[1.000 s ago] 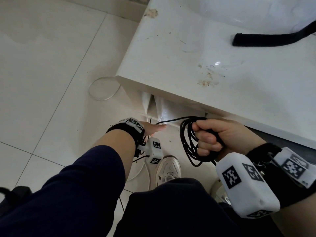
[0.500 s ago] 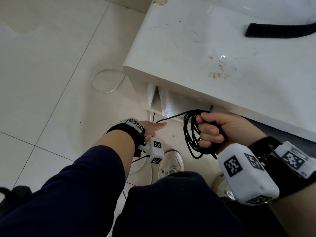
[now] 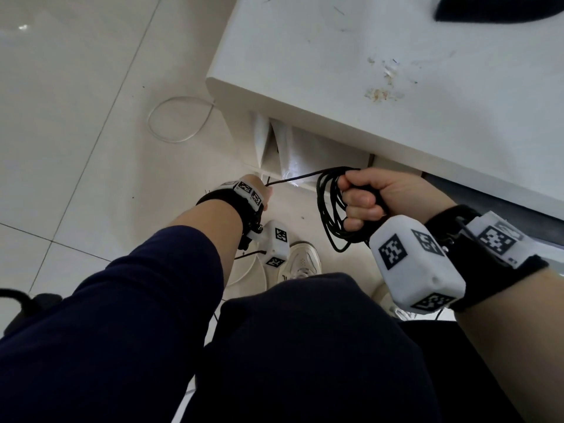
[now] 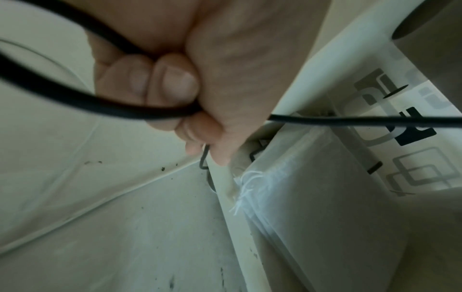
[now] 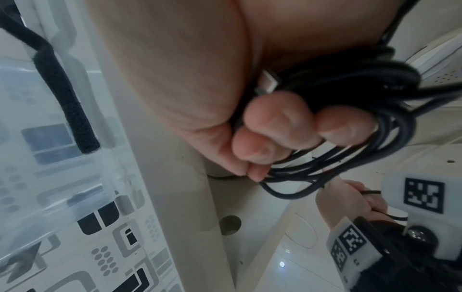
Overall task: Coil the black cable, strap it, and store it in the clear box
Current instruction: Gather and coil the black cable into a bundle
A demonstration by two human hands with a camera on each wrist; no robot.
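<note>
Judging by the droop, the black cable (image 3: 331, 206) is light and floppy, so the right hand (image 3: 370, 198) fists the coil below the table's (image 3: 305, 71) near edge while the left hand (image 4: 175, 83) pinches the loose strand further left.

I see dark navy sleeves (image 3: 146, 288) and trousers (image 3: 305, 346). Black wrist straps (image 3: 488, 270) carry white camera blocks (image 3: 415, 267) with square black-and-white markers. White sneakers (image 3: 300, 262) below.

The cable (image 3: 328, 206) is black. The strap (image 3: 494, 12) near the far edge of the white surface (image 3: 351, 71) is black too. The floor (image 3: 76, 102) has pale shiny tiles. The sleeves (image 3: 137, 315) are dark blue. The wrist boxes (image 3: 412, 267) are white with black square patterns. The shoe (image 3: 300, 261) is white.
</note>
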